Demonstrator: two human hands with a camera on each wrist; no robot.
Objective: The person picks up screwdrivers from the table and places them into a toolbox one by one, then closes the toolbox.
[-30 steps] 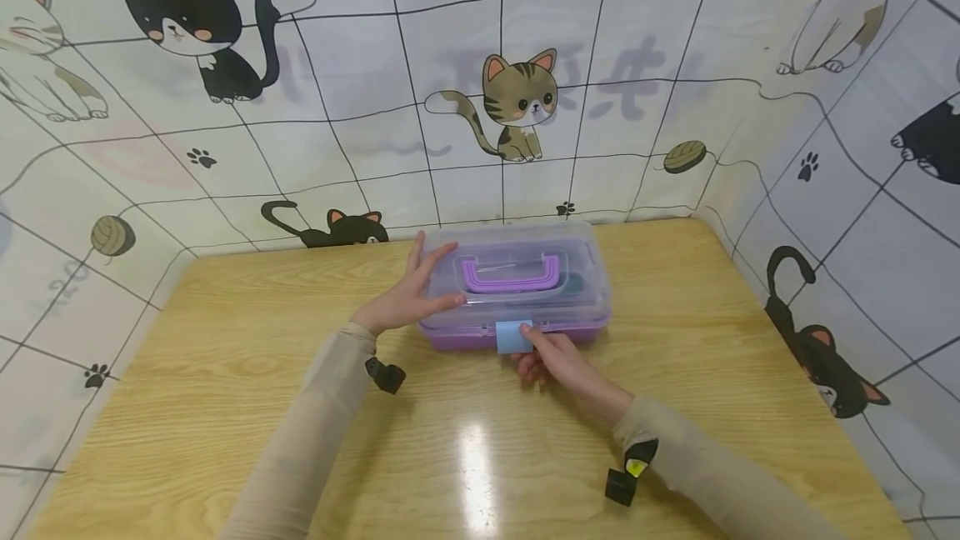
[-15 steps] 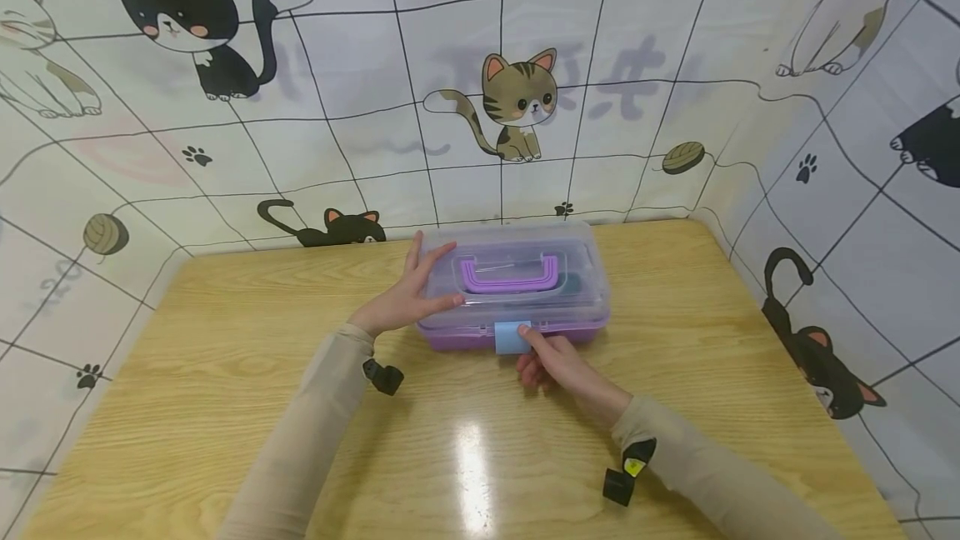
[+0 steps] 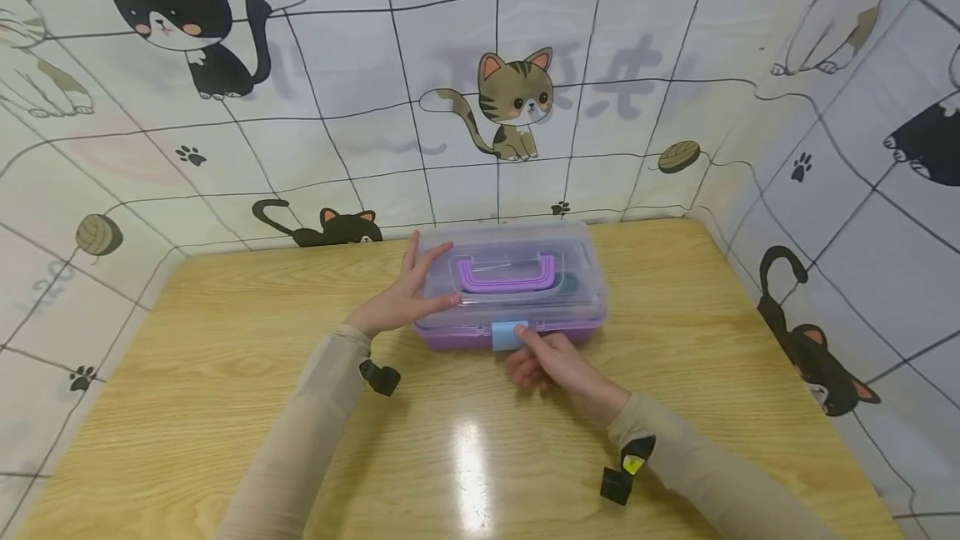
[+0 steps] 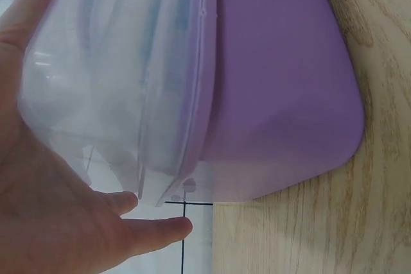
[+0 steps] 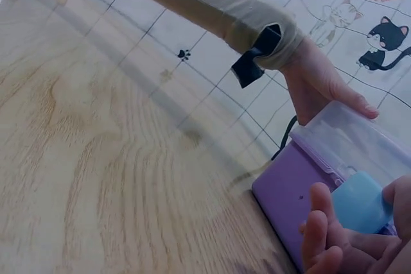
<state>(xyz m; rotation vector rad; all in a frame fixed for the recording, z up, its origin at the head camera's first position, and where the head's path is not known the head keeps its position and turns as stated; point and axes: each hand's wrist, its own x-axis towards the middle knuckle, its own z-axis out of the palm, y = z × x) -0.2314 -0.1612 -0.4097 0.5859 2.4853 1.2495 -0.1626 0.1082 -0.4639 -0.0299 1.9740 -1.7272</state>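
Observation:
A plastic storage box with a purple base and clear lid (image 3: 510, 244) stands at the table's back edge, its lid down. A purple handle (image 3: 507, 275) lies on top and a light blue latch (image 3: 509, 336) sits at the front middle. My left hand (image 3: 401, 294) rests on the lid's left end, fingers spread. In the left wrist view that hand (image 4: 58, 203) lies along the clear lid. My right hand (image 3: 558, 365) has its thumb on the latch's right edge. The right wrist view shows the latch (image 5: 361, 202) between thumb and curled fingers (image 5: 314, 229). The box's contents are blurred.
The wooden table (image 3: 247, 390) stretches around the box and toward me. Behind and beside it hang white sheets (image 3: 360, 107) printed with grid lines and cartoon cats. Each sleeve carries a small black device (image 3: 381, 377) at the wrist.
The head view has turned slightly, so everything sits a little farther left. The latch's lower edge looks slightly higher, and my right fingers have shifted a little beneath it. My left hand stays on the lid.

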